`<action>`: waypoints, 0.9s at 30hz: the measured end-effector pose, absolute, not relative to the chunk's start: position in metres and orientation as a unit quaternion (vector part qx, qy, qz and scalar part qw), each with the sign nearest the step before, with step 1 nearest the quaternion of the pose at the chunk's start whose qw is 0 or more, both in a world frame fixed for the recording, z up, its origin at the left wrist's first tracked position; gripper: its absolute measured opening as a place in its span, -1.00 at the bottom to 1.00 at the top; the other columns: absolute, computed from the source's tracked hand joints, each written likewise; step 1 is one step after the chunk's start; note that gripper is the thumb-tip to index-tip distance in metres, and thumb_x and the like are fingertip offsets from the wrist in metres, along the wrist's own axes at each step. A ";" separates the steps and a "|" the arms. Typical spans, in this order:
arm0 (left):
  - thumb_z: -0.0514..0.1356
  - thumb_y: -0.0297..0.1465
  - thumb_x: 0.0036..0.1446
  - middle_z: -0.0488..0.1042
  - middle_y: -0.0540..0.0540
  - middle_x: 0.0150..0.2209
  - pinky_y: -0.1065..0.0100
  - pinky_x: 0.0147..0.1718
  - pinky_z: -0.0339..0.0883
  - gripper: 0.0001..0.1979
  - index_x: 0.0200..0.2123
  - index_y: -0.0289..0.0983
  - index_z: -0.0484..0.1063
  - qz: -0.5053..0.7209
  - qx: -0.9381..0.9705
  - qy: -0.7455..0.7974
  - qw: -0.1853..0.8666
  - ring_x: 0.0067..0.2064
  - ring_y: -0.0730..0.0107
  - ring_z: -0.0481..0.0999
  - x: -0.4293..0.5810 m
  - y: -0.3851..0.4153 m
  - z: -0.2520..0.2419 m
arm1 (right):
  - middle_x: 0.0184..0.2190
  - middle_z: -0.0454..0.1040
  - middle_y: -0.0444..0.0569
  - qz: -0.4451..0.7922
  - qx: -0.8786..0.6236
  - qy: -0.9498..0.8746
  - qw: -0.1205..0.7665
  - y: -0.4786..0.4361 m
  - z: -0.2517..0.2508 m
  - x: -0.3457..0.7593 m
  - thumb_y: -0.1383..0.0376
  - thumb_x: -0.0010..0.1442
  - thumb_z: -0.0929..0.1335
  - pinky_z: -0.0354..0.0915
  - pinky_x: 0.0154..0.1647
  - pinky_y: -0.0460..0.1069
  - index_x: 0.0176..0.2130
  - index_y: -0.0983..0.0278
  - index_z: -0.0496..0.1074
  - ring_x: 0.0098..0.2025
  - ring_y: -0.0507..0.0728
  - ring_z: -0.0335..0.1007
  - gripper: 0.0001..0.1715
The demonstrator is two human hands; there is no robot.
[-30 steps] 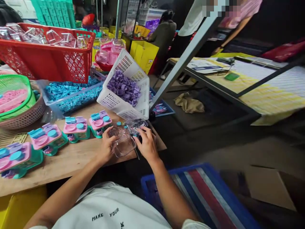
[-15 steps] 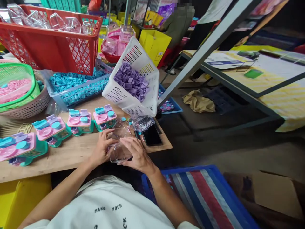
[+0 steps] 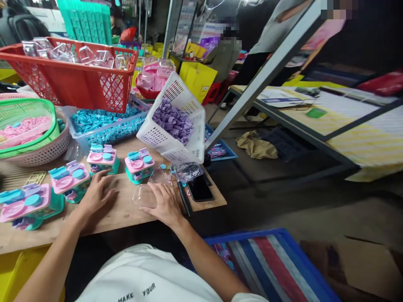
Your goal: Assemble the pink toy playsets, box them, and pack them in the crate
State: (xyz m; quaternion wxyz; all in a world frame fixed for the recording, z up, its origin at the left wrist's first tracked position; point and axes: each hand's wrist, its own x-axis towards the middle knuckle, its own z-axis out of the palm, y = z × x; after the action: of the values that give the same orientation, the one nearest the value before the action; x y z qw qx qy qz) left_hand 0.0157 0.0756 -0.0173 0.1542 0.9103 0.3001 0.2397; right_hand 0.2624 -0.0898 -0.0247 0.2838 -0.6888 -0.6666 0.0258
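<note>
My right hand [image 3: 163, 205] rests on a clear plastic shell [image 3: 145, 196] lying on the wooden table [image 3: 119, 214], fingers curled over its near edge. My left hand [image 3: 96, 193] lies on the table with fingers spread, just below a pink-and-teal toy kitchen set [image 3: 102, 158] and beside another toy set [image 3: 69, 180]. Another toy set [image 3: 139, 164] stands just beyond the shell. A further toy set [image 3: 27, 204] sits at the far left.
A tilted white basket of purple parts [image 3: 174, 121] stands behind the shell. A black phone [image 3: 199, 189] lies at the table's right edge. A red crate of clear shells [image 3: 72, 77], a tray of blue parts [image 3: 100, 123] and a green basket [image 3: 25, 126] line the back. Other people stand far behind.
My left hand let go of the clear shell and moved left toward the toy sets. My right hand stays on the shell, now flat on the table.
</note>
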 end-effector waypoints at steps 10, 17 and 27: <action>0.35 -0.02 0.05 0.18 -0.42 0.28 -0.17 0.29 0.15 0.00 0.39 -0.31 -0.02 0.355 0.854 0.327 0.195 0.33 -0.17 0.19 0.096 0.085 -0.026 | 0.16 0.41 0.10 0.093 -0.710 -0.658 0.235 -0.092 -0.019 0.248 0.17 0.10 0.53 0.31 0.17 0.29 0.34 0.20 0.20 0.17 0.34 0.31 -0.07; 0.37 -0.01 0.00 0.30 -0.38 0.23 -0.01 0.23 0.26 -0.01 0.35 -0.36 0.06 0.377 0.803 0.355 0.295 0.23 -0.07 0.37 0.111 0.084 -0.033 | 0.22 0.26 0.16 0.129 -0.737 -0.627 0.216 -0.101 -0.021 0.250 0.20 0.19 0.46 0.23 0.27 0.40 0.41 0.17 0.07 0.26 0.41 0.22 -0.06; 0.29 -0.07 0.17 0.36 -0.19 -0.04 0.17 -0.14 0.47 -0.28 0.29 -0.21 0.16 0.377 0.797 0.434 0.184 -0.17 0.24 0.46 0.024 -0.010 -0.023 | 0.25 0.14 0.12 0.278 -0.577 -0.747 0.178 -0.110 -0.001 0.290 0.11 -0.13 0.64 0.27 0.31 0.29 0.46 -0.01 -0.13 0.30 0.36 0.26 0.44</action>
State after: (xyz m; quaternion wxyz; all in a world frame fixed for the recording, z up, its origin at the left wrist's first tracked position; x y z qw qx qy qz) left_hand 0.0245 -0.0101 -0.0227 0.1843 0.7968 0.4343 0.3775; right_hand 0.2904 -0.1097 -0.0012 0.1779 -0.5772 -0.7471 0.2776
